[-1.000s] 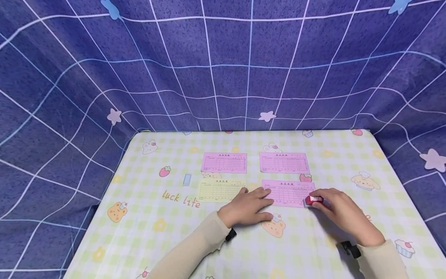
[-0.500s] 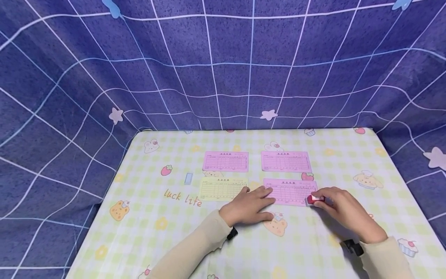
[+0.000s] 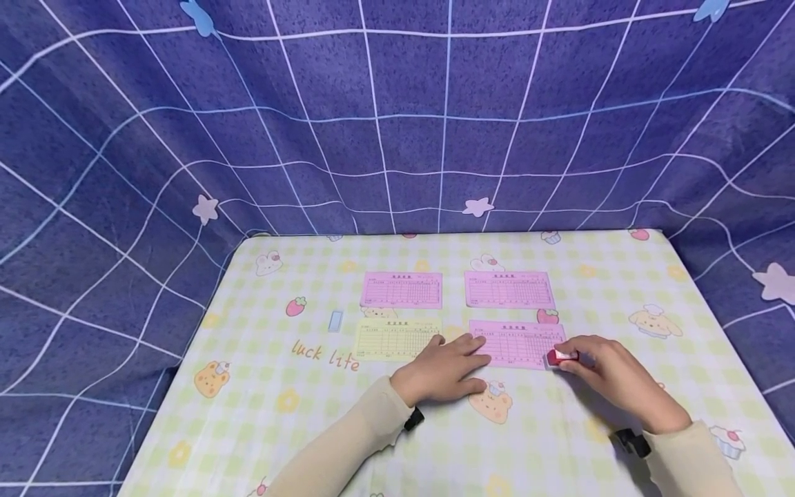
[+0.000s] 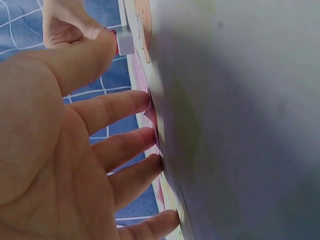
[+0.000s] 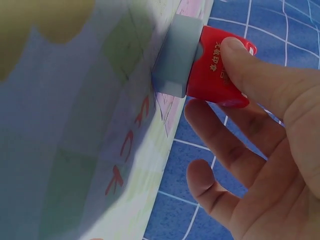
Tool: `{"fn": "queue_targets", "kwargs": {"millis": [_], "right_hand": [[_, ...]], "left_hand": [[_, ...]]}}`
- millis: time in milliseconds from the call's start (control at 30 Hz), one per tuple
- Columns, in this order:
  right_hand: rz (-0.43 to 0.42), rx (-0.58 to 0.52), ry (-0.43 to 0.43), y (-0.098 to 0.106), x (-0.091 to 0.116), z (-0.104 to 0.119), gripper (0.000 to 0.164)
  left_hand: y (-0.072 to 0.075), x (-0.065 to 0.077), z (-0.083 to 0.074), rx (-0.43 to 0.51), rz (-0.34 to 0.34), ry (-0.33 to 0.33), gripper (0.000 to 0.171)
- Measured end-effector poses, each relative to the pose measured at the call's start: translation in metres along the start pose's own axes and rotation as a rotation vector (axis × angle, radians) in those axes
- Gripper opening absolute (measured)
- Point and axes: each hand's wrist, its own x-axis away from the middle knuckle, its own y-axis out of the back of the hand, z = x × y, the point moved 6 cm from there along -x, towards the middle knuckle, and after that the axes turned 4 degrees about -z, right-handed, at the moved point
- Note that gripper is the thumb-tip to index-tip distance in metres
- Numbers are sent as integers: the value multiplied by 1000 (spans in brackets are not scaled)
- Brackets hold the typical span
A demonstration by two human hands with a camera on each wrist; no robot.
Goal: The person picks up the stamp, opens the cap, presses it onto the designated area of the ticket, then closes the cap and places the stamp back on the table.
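Note:
My right hand pinches a small red self-inking stamp between thumb and fingers. The stamp's grey base sits against the lower right corner of a pink printed slip, as the right wrist view shows. My left hand lies with spread fingers; its fingertips press on that slip's left edge. The same hand partly covers the lower right corner of a yellow printed slip. What the stamp's underside has printed cannot be seen.
Behind these, two more pink slips, one on the left and one on the right, lie flat on the checked tablecloth. A blue grid-patterned curtain surrounds the table at the back and sides.

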Motion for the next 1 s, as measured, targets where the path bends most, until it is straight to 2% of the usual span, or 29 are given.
{"fn": "queue_targets", "kwargs": {"millis": [667, 833, 1000], "right_hand": [[7, 19, 65, 3, -6, 4, 29], [17, 39, 61, 3, -6, 6, 30], [8, 9, 45, 1, -4, 6, 32]], "left_hand": [[1, -1, 2, -26, 12, -5, 57], [1, -1, 1, -9, 17, 0, 57], [2, 0, 1, -10, 15, 5, 56]]}}
